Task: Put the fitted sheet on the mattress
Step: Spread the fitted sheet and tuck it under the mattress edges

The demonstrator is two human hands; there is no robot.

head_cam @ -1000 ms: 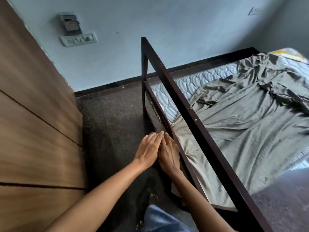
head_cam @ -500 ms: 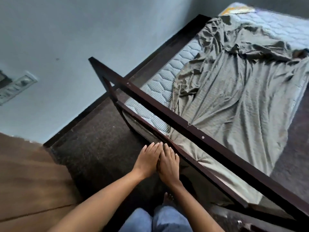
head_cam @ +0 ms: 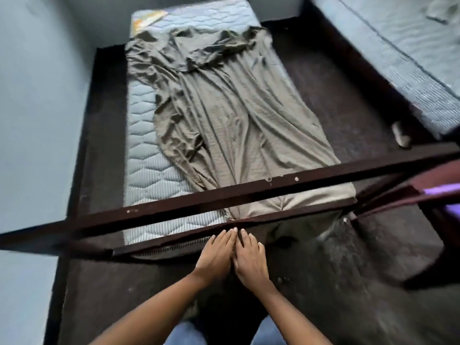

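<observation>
Olive fitted sheet [head_cam: 236, 115]: rumpled on the mattress [head_cam: 144, 150], seemingly fitted at its near right corner, left edge bare. Left grip [head_cam: 216, 255], right grip [head_cam: 251, 260]: flat, empty, side by side at foot rail [head_cam: 174, 239], likely to tuck.

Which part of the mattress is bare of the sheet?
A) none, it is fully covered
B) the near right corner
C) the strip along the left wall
C: the quilted mattress shows uncovered along its left side, while the grey-green sheet lies bunched over the middle and right.
</observation>
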